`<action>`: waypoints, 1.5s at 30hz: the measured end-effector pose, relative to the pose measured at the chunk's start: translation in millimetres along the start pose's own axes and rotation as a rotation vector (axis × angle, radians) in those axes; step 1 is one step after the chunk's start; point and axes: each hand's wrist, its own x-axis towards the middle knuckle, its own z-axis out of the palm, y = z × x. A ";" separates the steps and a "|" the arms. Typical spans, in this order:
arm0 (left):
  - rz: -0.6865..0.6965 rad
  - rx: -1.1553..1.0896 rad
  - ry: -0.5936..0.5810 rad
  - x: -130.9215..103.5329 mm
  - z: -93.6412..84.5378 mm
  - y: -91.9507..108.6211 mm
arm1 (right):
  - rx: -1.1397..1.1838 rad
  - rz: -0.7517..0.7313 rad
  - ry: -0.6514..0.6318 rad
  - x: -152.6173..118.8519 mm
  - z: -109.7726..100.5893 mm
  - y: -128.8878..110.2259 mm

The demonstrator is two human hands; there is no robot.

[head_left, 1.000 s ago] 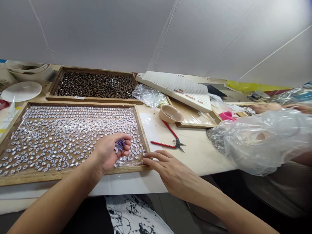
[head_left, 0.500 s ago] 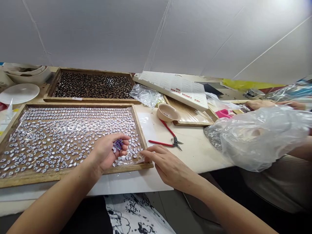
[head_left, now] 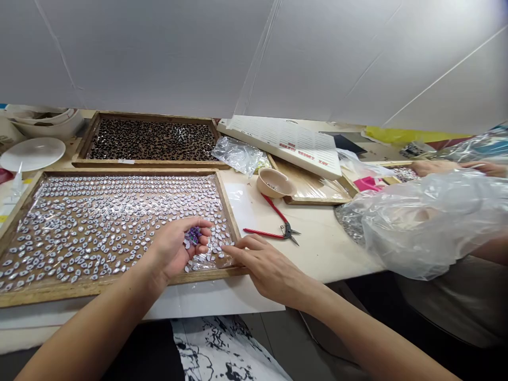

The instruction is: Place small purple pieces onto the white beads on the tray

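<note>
My left hand (head_left: 183, 244) is cupped, palm up, over the front right part of a wooden-framed tray. In its palm lies a small heap of shiny purple gems (head_left: 193, 235), with a few pale pieces among them. Rows of small white leaf-shaped pieces (head_left: 107, 227) with dark centres cover the plastic-wrapped tray (head_left: 230, 211). My right hand (head_left: 264, 264) reaches over the tray's front right corner, thumb and forefinger brought together low beside the pale pieces there. Whatever sits between those fingertips is too small to make out.
Red-handled pliers (head_left: 284, 228) lie with handles spread, right of the tray. A beige bowl (head_left: 277, 182) stands behind them. Farther back are a tray of dark pieces (head_left: 151, 138) and a white foam slab (head_left: 293, 145). At right, another person's hands (head_left: 436, 168) work beyond a plastic bag (head_left: 432, 222).
My right hand has moved slightly left, its fingertips farther in over the tray's corner. My left hand stays cupped around the purple gems. The other person's hands have shifted a little.
</note>
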 end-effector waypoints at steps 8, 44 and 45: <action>-0.008 -0.005 -0.021 -3.9 0.2 -1.9 | 0.073 0.023 0.096 -6.3 -4.4 -2.9; 0.076 -0.051 -0.047 -13.5 8.7 15.2 | 0.162 0.080 0.320 76.2 -23.8 -7.9; 0.088 -0.049 -0.056 -15.2 8.8 13.7 | 0.221 0.075 0.330 76.0 -25.6 -9.0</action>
